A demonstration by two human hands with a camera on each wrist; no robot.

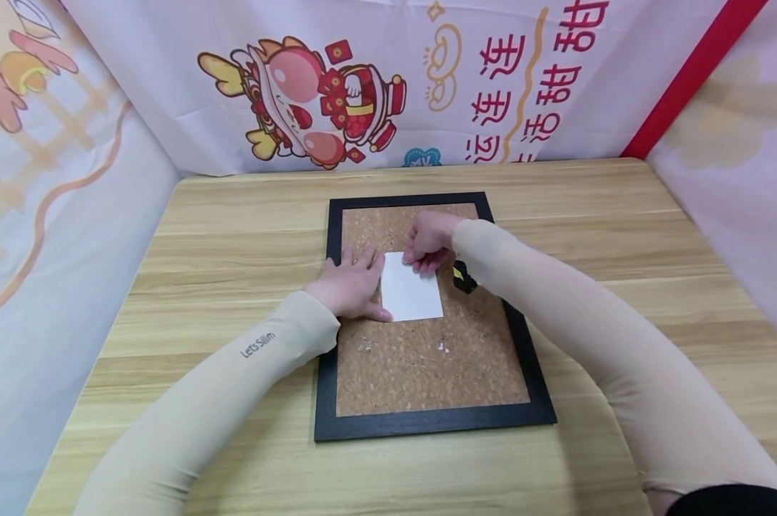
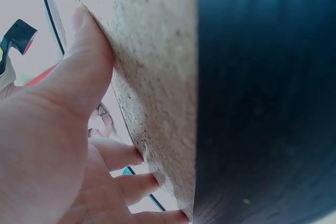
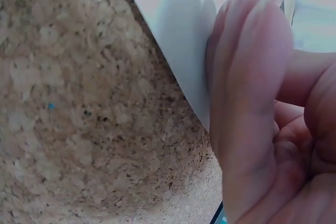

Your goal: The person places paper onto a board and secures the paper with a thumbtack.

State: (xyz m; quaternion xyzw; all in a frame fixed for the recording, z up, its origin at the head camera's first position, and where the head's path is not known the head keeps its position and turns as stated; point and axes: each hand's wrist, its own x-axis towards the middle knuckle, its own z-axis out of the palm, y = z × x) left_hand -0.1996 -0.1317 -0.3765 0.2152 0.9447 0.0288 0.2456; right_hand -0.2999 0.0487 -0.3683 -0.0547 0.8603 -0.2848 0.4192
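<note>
A white sheet of paper [image 1: 411, 290] lies on a cork board [image 1: 427, 380] with a black frame. My left hand [image 1: 350, 283] rests at the paper's left edge, fingers spread and thumb near its lower left corner. In the left wrist view, the left hand's fingers [image 2: 139, 184] reach flat across the cork. At the paper's top edge is my right hand [image 1: 429, 240], fingers bent, thumb and index close together. Up close, the right hand [image 3: 252, 93] stands over the paper [image 3: 184, 40]; anything between its fingertips is hidden.
A small black and yellow object [image 1: 464, 277] sits on the cork beside the right forearm. Tiny pale bits [image 1: 443, 347] lie below the paper. The board stands on a wooden table [image 1: 234, 244], with printed cloth [image 1: 395, 86] behind it.
</note>
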